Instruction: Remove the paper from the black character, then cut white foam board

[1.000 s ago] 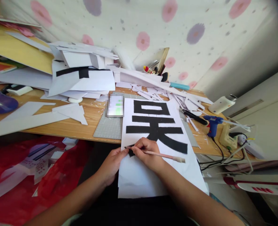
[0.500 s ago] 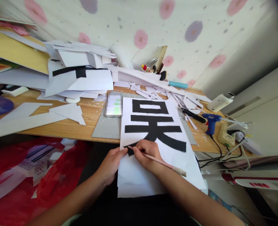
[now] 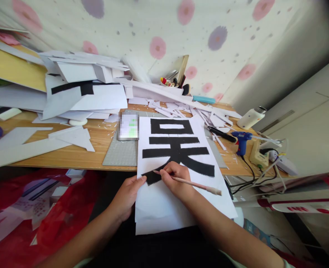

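Note:
A large white paper sheet (image 3: 164, 210) lies partly on a grey cutting mat (image 3: 119, 152) and hangs over the table's front edge. It bears a bold black character (image 3: 178, 151) with thin lines along its edges. My left hand (image 3: 128, 193) pinches the sheet's left edge, thumb on top beside the lower left stroke, other fingers mostly hidden beneath. Between the fingers of my right hand (image 3: 177, 180) is a slim paintbrush (image 3: 192, 183), its thin tip at the lower left stroke and its thicker pale end pointing right.
A phone (image 3: 129, 126) with a blurred screen lies left of the sheet. White board offcuts (image 3: 170, 108) are strewn behind it. To the right are a black pen-like tool (image 3: 222, 134), a blue glue gun (image 3: 241, 141), a power strip (image 3: 259, 155) with cords and a white bottle (image 3: 252, 118).
The brush tip and my right hand have shifted along the lower left stroke, away from my left thumb, showing more of its black end. The whole view has slid slightly left.

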Demonstrator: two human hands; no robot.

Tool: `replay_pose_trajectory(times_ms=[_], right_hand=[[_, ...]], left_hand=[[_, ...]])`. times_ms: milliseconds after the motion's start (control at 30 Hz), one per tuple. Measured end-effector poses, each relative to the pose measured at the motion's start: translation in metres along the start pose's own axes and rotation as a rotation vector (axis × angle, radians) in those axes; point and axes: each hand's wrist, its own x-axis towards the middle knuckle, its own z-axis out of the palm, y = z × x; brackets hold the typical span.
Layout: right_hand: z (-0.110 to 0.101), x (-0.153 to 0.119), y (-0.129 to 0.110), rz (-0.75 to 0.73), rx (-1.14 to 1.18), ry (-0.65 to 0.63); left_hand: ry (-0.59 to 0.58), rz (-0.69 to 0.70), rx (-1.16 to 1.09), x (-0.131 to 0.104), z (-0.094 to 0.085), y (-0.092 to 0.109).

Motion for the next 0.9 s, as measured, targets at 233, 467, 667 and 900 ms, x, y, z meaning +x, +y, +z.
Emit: replay_pose_trajectory(times_ms=[233,467,667,900], right_hand=[[0.012,0.000,-0.013,-0.061,0.001,-0.156],[0.016,0.000,-0.008,-0.071,-0.055,-0.180],[0.012,-0.002,-0.006,-0.092,-0.100,-0.096],[0.001,-0.002,-0.006,-0.018,-0.099,-0.048]], left_hand=[[0.008,-0.014,-0.014,0.002,0.000,-0.002],[0.008,-0.030,-0.019,0.003,-0.001,-0.002],[0.010,-0.017,-0.018,0.001,-0.001,-0.002],[0.015,-0.021,0.001,-0.001,0.001,0.003]])
